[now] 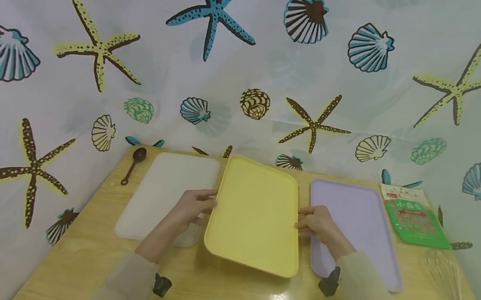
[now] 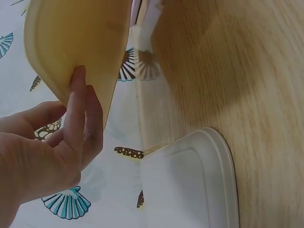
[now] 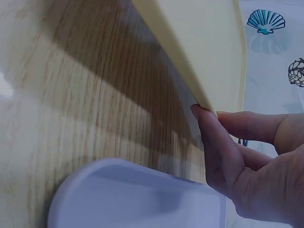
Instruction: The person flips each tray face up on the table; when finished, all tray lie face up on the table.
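Observation:
A yellow rectangular tray point(image 1: 256, 214) is held up off the table between both hands, slightly tilted. My left hand point(image 1: 192, 207) pinches its left edge, fingertips on the underside, as the left wrist view shows. At the opposite edge my right hand point(image 1: 318, 223) pinches the rim between thumb and fingers point(image 3: 216, 142). Below the left hand lies a white tray point(image 1: 158, 195), partly covered by the hand and forearm. A lavender tray point(image 1: 358, 214) lies on the right, overlapped by the right hand and sleeve in the head view.
A dark brown spoon point(image 1: 134, 164) lies at the back left of the wooden table point(image 1: 222, 298). On the right are a green food packet point(image 1: 414, 221) and a wire whisk point(image 1: 453, 291). A curtain point(image 1: 250, 71) printed with shells and starfish hangs behind the table's back edge.

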Demonstrator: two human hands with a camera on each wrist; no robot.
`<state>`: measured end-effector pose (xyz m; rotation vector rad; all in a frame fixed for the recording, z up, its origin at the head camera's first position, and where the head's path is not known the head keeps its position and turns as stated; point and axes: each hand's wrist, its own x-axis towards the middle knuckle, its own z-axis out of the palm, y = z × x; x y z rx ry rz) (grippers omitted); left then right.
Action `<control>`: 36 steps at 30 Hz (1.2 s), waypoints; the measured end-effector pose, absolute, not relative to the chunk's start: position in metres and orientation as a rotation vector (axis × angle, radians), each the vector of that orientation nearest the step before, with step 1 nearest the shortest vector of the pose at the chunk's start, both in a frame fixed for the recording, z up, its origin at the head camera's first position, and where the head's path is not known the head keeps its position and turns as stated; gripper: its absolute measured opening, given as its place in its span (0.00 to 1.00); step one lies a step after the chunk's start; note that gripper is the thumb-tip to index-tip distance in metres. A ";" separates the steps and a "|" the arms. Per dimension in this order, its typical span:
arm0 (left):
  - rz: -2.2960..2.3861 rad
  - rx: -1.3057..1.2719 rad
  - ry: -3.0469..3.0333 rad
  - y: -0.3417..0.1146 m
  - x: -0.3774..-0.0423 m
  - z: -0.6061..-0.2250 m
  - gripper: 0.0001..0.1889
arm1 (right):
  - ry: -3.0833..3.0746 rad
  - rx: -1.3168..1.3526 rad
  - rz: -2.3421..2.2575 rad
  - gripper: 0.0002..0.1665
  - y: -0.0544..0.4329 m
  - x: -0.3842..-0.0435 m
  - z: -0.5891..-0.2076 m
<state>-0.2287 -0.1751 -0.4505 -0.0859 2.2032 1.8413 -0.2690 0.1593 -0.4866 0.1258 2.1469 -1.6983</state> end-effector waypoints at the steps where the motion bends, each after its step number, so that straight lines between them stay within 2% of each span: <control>1: 1.837 -0.085 2.209 -0.175 -0.230 -0.451 0.27 | 2.150 0.127 -1.699 0.33 0.159 -0.270 -0.486; 23: 1.680 -0.166 2.326 -0.149 -0.251 -0.482 0.23 | 2.317 0.174 -1.585 0.31 0.169 -0.284 -0.491; 31: 1.588 -0.193 2.452 -0.141 -0.255 -0.488 0.10 | 2.367 0.190 -1.545 0.30 0.166 -0.285 -0.491; 36: 1.524 -0.200 2.491 -0.138 -0.258 -0.489 0.15 | 2.385 0.198 -1.553 0.30 0.166 -0.292 -0.498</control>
